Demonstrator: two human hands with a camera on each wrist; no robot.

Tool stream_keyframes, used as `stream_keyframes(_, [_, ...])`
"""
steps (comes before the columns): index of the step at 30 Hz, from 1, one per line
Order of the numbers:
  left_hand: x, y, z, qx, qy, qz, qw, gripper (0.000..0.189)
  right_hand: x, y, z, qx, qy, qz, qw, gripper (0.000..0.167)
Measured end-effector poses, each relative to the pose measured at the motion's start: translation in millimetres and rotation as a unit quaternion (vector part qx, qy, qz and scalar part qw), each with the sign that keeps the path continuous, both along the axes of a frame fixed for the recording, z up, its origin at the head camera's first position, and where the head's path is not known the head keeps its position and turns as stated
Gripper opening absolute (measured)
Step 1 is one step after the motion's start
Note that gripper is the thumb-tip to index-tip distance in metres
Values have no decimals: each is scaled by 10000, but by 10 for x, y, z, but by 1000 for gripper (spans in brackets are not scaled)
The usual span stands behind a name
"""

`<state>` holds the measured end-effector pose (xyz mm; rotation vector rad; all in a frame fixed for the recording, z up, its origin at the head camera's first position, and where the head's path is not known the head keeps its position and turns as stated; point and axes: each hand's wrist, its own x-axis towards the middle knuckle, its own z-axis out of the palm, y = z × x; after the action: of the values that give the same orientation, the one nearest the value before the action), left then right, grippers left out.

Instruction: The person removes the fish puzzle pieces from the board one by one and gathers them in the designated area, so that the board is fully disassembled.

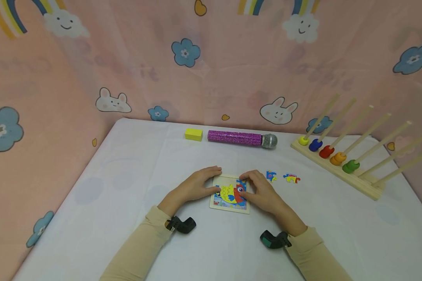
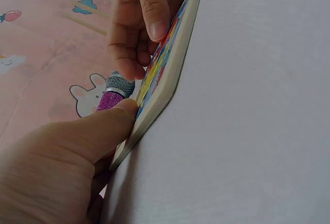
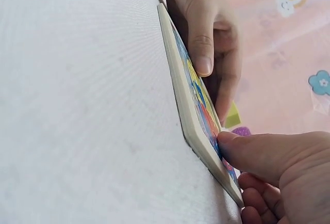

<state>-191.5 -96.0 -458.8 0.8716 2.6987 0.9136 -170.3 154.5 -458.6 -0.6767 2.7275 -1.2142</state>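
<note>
A square wooden jigsaw puzzle (image 1: pixel 230 210) with a yellow and red fish picture lies on the white table; bare wood shows in its upper part. My left hand (image 1: pixel 197 184) holds its left side, the thumb (image 2: pixel 121 114) over the edge and the fingers around the far left corner. On the opposite side my right hand (image 1: pixel 263 194) grips the frame. Its thumb (image 3: pixel 242 149) rests on the picture by the fish's head, while the other fingers curl at the right edge. Two loose puzzle pieces, one mostly blue (image 1: pixel 271 176) and one yellow and red (image 1: pixel 292 178), lie right of that hand.
A purple glitter microphone (image 1: pixel 235 138) and a yellow block (image 1: pixel 194 134) lie toward the back of the table (image 1: pixel 126 195). At the right stands a wooden peg rack (image 1: pixel 337 170) with tall rods and coloured beads. Behind hangs a pink patterned cloth (image 1: pixel 225 86).
</note>
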Motion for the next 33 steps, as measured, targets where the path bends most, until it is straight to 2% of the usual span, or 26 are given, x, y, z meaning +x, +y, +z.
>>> stream_keyframes(14, [-12, 9, -18, -51, -13, -22, 10000, 61, 23, -15, 20, 463, 157, -77, 9988, 37])
stream_keyframes(24, [-14, 7, -14, -38, -3, -49, 10000, 60, 20, -25, 33, 294, -265, -162, 9991, 41])
stream_keyframes(33, [-3, 6, 1, -103, -53, 6, 9999, 60, 24, -29, 46, 133, -285, -124, 9994, 42])
